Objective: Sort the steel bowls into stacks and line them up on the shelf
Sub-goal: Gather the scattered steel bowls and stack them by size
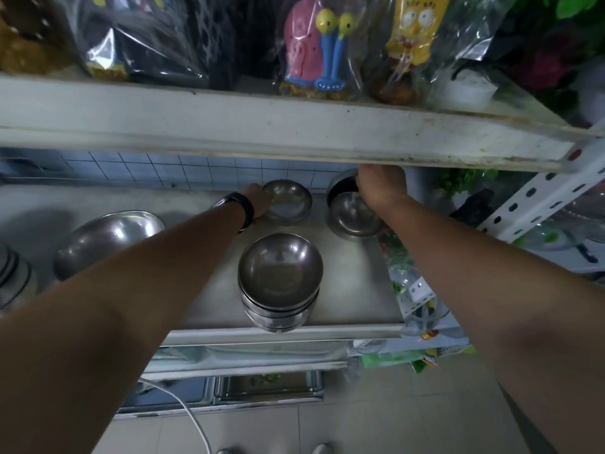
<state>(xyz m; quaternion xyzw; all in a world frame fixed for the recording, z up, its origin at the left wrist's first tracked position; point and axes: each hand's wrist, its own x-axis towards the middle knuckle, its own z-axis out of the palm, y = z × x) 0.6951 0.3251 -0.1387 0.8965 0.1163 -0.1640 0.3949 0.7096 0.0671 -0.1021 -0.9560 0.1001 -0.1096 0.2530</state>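
R hand is clamping a tilted bowl just over the right stack, at the back of the shelf. L hand is touching the middle bowl at its rim, grip: can't tell. Front stack is sitting near the edge.

R hand fingers hid | L hand grip unclear | far-left stack cropped
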